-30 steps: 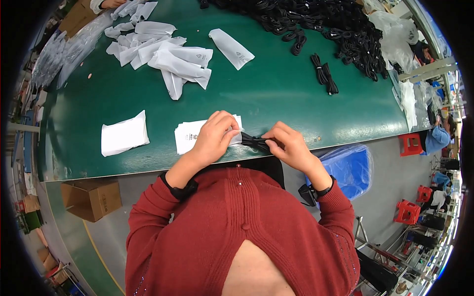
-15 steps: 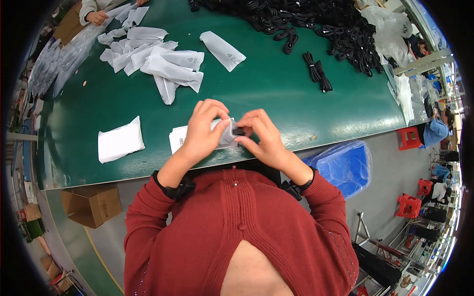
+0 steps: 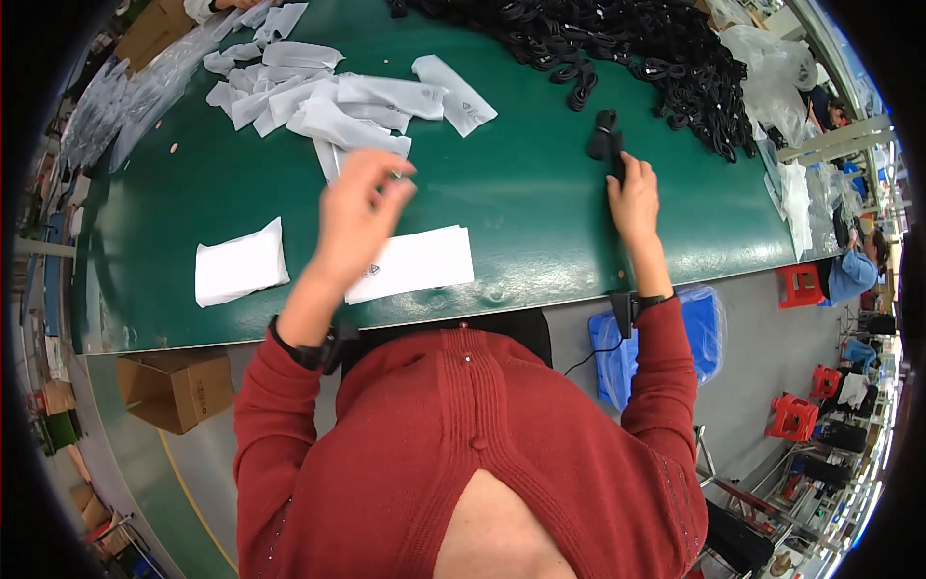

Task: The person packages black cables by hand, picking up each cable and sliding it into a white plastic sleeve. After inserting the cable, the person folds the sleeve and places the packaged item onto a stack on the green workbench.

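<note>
Smooth green table [image 3: 521,203], right hand [image 3: 635,198] touching coiled black cable [image 3: 606,143]

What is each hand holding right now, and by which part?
Right hand touches the near end of a black cable bundle. Left hand is blurred; any hold cannot be told.

Person wears a red rib-knit sweater w/ long sleeves, small buttons down the front centre. Black wristband or watch on each wrist, sitting just past the cuffs. Left hand [image 3: 359,214] and right hand [image 3: 635,196] both bare, no gloves.
</note>
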Available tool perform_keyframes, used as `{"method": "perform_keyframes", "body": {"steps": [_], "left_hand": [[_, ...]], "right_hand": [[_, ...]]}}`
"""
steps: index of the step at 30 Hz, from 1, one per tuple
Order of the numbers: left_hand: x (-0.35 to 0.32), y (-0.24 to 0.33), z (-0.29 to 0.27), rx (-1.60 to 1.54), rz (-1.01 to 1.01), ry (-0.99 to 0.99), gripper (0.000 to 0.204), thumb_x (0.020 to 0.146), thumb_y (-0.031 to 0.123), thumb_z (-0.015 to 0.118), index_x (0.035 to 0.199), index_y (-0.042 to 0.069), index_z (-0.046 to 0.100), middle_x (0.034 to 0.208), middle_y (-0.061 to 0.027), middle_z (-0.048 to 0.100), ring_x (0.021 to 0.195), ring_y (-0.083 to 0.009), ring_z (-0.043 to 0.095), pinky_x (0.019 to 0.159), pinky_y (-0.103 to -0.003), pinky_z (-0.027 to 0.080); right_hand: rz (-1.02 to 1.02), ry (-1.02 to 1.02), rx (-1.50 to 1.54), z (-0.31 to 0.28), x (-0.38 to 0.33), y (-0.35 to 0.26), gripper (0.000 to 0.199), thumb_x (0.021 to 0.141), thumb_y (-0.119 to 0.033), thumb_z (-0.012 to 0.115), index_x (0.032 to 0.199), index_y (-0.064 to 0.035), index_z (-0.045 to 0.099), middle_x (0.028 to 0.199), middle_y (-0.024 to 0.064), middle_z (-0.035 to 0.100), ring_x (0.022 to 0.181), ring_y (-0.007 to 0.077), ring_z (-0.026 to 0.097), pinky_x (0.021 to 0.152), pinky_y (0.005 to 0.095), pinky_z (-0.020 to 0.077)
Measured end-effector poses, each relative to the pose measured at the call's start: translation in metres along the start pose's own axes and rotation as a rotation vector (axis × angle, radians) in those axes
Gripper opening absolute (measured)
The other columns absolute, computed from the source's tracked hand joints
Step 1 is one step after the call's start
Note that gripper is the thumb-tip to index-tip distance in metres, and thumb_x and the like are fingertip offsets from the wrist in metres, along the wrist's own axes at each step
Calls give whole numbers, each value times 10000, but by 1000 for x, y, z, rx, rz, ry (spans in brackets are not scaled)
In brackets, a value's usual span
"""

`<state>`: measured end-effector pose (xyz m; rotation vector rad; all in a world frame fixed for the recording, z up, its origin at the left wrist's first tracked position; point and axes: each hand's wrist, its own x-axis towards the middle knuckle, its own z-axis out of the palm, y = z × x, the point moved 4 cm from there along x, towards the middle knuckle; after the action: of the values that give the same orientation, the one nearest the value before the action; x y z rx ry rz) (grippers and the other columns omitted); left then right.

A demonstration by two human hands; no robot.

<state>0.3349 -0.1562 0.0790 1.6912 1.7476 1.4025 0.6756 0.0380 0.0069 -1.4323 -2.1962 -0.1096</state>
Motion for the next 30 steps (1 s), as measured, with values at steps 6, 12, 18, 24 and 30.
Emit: {"method": "perform_keyframes", "body": {"steps": [6,12,18,24,30], "left_hand": [[-54,-3,73,203,146,-269,131,813,55,693,904,18,605,933,-118,582,888,-285,593,760,-371,484],[-59,-14,75,264,194,-213,111,823,32,678,865,0,581,845,-94,561,737,-232,556,662,-322,467],[-56,-20,66,-118,-188,-213,81,847,13,653,881,-5,582,824,-82,573,697,-195,539,671,-294,457],[-56,-22,64,-194,-240,-223,79,853,4,650,895,-9,584,863,-78,590,721,-179,541,678,-286,457],[-55,9,65,-45,205,-243,102,817,2,664,866,20,576,920,-94,588,863,-260,548,743,-334,461]], "right_hand": [[4,173,235,13,-20,-32,327,888,-97,592,1206,-24,574,1030,161,626,902,321,635,790,389,522],[428,-282,1037,-19,-51,-81,238,921,-54,535,1141,5,602,940,86,619,817,158,635,680,287,521],[-183,-311,775,-57,-80,-130,217,902,3,551,1112,14,605,927,68,612,781,129,630,670,275,517],[-521,-299,594,-68,-84,-146,203,899,-7,578,1099,9,608,918,56,607,766,111,620,663,274,513],[237,-790,1066,-31,-93,-137,197,902,-39,602,1096,-11,615,903,33,592,793,82,595,645,256,493]]}}
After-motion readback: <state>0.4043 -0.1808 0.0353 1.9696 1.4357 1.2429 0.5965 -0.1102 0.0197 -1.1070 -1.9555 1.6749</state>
